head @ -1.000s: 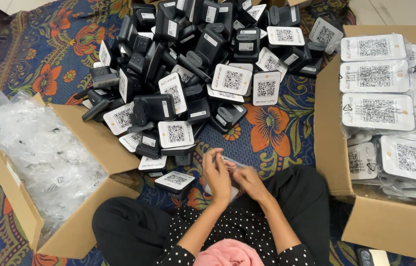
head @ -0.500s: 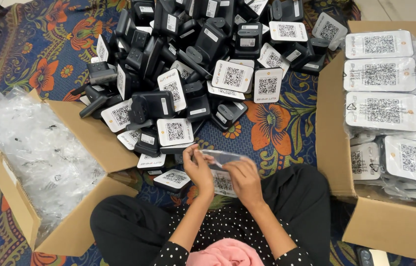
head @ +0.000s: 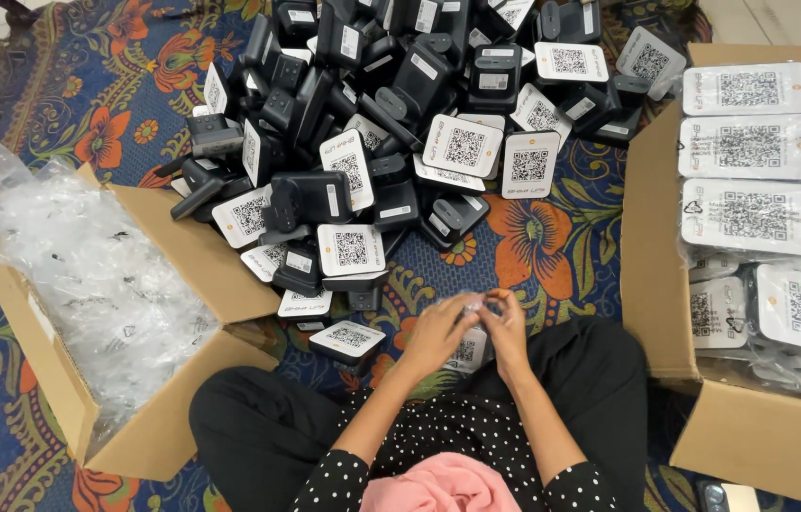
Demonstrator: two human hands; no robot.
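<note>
At lower centre, a clear plastic bag [head: 470,305] holding a white-faced device [head: 465,349] is pinched between left hand [head: 436,334] and right hand [head: 507,327].

A black top with small white polka dots is worn, its sleeves ending near the elbows, so that both forearms are left bare. Plain black trousers are worn on the legs. A pink cloth is seen at the chest. No rings, watch or gloves can be made out on the left hand [head: 436,334] or the right hand [head: 509,327].
</note>
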